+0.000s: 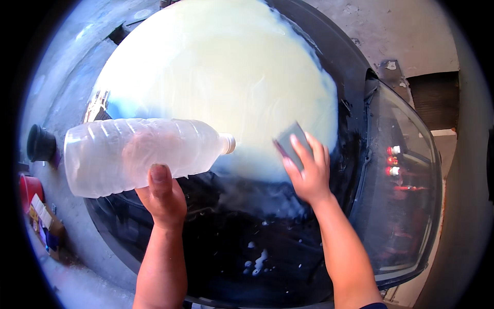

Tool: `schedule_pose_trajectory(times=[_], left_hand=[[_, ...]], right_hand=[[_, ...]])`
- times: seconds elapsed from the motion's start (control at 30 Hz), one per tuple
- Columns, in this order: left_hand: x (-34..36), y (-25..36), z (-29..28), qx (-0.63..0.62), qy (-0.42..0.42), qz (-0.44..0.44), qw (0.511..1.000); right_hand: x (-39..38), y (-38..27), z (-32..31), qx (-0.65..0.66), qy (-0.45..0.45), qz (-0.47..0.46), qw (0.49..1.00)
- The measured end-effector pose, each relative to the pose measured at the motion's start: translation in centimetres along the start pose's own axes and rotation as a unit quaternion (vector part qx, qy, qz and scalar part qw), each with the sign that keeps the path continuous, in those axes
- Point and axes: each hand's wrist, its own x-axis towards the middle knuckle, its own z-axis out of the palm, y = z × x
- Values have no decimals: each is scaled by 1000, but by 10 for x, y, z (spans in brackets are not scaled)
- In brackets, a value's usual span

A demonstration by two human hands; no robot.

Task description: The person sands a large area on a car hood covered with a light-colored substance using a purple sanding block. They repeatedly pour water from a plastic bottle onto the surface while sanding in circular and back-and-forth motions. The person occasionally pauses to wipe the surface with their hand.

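My left hand (163, 198) is wrapped round a large translucent plastic bottle (108, 159), thumb on the near side. The bottle lies nearly level above the car hood, its capped neck pointing right. Through its cloudy wall my fingers show faintly. Flat on the hood, my right hand (310, 172) presses a dark grey rectangular sanding pad (294, 141) with its fingertips. The hood's far part is coated pale cream (221, 82); its near part (226, 247) is glossy black and wet-looking. Whitish drops (260, 261) and a milky smear lie on the black.
On the right stands the windshield (401, 195), with red and white objects showing in the glass. At the left, a black tub (41, 143), a red container (32, 190) and an open cardboard box (47, 225) rest on the grey floor (92, 252).
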Motion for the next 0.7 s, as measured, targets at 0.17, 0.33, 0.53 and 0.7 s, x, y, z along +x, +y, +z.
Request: schedule_pose_trajectory(times=[0.17, 0.33, 0.53, 0.7], left_hand=[[3, 17, -9, 21, 7, 13, 1000], [-2, 7, -9, 31, 32, 38, 998], [2, 22, -2, -42, 104, 38, 993], [4, 29, -13, -22, 127, 71, 989]], right_hand=[[39, -6, 9, 45, -33, -59, 997], [-47, 30, -37, 47, -84, -78, 992], [37, -52, 15, 91, -58, -178, 978], [28, -47, 5, 91, -98, -188, 973]])
